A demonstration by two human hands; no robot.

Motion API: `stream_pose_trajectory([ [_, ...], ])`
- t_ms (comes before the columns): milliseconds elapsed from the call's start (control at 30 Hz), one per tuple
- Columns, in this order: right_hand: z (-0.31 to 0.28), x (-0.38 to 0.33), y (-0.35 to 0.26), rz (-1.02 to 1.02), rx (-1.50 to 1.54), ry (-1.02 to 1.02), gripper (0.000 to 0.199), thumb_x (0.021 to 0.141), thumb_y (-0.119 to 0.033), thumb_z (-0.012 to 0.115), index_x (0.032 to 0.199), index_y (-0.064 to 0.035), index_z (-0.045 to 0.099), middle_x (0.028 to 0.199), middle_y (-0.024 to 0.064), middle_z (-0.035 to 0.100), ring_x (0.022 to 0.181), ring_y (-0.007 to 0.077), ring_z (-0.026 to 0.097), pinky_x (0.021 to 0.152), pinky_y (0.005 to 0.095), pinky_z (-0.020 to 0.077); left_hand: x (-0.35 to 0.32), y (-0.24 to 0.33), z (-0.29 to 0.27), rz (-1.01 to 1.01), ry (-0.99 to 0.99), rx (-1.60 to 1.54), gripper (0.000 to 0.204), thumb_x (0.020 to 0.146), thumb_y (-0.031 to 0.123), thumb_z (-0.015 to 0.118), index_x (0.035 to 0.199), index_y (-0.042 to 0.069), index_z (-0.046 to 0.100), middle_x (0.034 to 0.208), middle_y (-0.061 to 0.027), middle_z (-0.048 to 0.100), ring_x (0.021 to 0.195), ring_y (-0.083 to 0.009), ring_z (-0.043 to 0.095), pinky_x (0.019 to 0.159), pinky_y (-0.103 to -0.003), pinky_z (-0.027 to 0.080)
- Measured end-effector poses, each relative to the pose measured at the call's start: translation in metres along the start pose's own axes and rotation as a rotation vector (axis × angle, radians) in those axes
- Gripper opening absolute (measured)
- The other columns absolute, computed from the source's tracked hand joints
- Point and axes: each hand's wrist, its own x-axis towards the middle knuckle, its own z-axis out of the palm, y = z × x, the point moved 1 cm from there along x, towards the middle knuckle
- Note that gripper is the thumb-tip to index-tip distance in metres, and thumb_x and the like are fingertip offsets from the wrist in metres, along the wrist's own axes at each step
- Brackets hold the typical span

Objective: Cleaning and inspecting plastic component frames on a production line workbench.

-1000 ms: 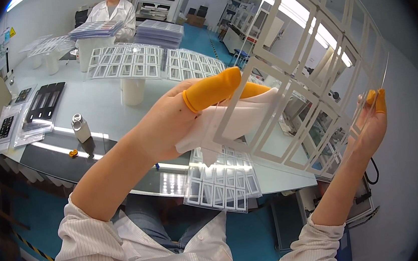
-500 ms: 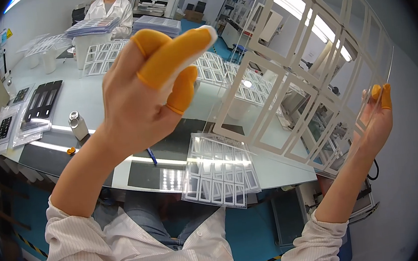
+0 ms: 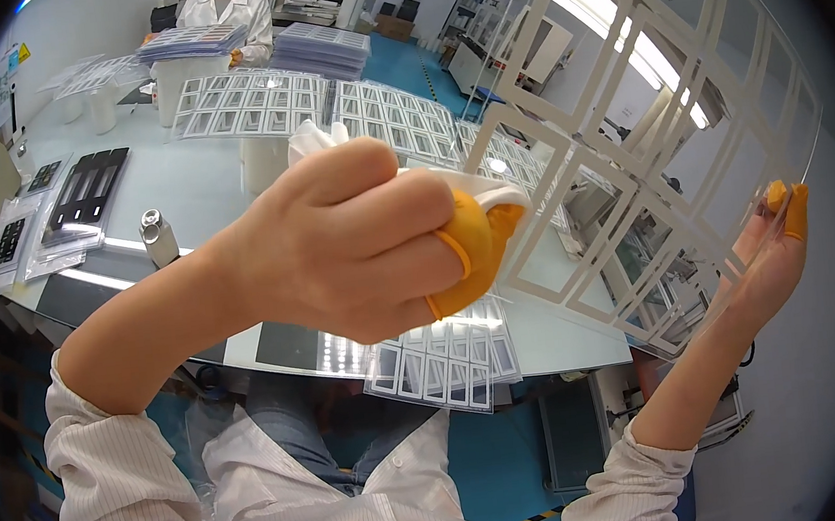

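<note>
My left hand (image 3: 335, 243) is closed round a crumpled white cloth (image 3: 318, 139), which sticks out above the knuckles and beside the fingertips. Yellow finger cots cover some of its fingertips. It is in front of the left edge of a large clear sheet (image 3: 583, 147) printed with white rectangular frames; I cannot tell whether the cloth touches it. My right hand (image 3: 771, 252), also wearing yellow finger cots, grips the sheet's right edge and holds it up, tilted. Below my left hand, similar framed sheets (image 3: 438, 364) lie at the desk's front edge, partly hidden.
A small metal bottle (image 3: 159, 238) stands left on the glossy desk (image 3: 144, 186), near black panels (image 3: 88, 197) in clear sleeves. More framed sheets (image 3: 252, 106) rest on white supports farther back. Beyond stacked sheets (image 3: 319, 54) sits a person in a white coat (image 3: 254, 20).
My left hand has moved right and lower and turned, its fingers now curled with the cloth showing. My right hand and the sheet's right edge have shifted slightly right.
</note>
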Motion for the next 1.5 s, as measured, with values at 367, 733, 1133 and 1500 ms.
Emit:
stream_pose_trajectory([
  [367, -0.006, -0.006, -0.007, -0.207, -0.295, 0.082, 0.034, 0.09, -0.02, 0.052, 0.111, 0.0066, 0.052, 0.106, 0.0122, 0.054, 0.101, 0.0146, 0.056, 0.1, 0.0284, 0.0372, 0.003, 0.002, -0.009, -0.01, -0.147, 0.114, 0.03, 0.057, 0.017, 0.079, 0.085, 0.02, 0.07, 0.077, 0.0075, 0.046, 0.072, -0.0081, 0.045, 0.053, -0.022, 0.035],
  [733, -0.016, -0.001, -0.008, -0.268, -0.32, 0.021, 0.028, 0.091, -0.015, 0.051, 0.109, 0.0057, 0.053, 0.101, 0.0106, 0.056, 0.095, 0.0108, 0.057, 0.098, 0.0265, 0.0391, 0.007, 0.002, -0.01, -0.014, -0.134, 0.121, 0.022, 0.058, 0.019, 0.08, 0.075, 0.016, 0.066, 0.071, 0.0069, 0.045, 0.067, -0.0074, 0.046, 0.051, -0.021, 0.034],
  [1133, -0.014, -0.003, -0.01, -0.322, -0.171, -0.006, 0.023, 0.09, -0.011, 0.05, 0.106, 0.0062, 0.053, 0.097, 0.0096, 0.055, 0.09, 0.012, 0.057, 0.097, 0.0269, 0.0416, 0.01, 0.004, -0.013, -0.018, -0.126, 0.087, 0.02, 0.059, 0.015, 0.078, 0.067, 0.012, 0.06, 0.068, 0.005, 0.045, 0.066, -0.0082, 0.048, 0.051, -0.02, 0.036],
  [1500, -0.011, -0.008, 0.009, -0.072, 0.012, 0.018, 0.023, 0.091, -0.017, 0.05, 0.099, 0.0047, 0.054, 0.091, 0.0074, 0.053, 0.09, 0.0128, 0.053, 0.092, 0.0257, 0.0406, -0.005, 0.009, -0.011, 0.044, 0.014, 0.075, 0.021, 0.06, 0.01, 0.067, 0.057, 0.012, 0.046, 0.062, 0.0046, 0.038, 0.059, -0.0067, 0.041, 0.046, -0.021, 0.031],
])
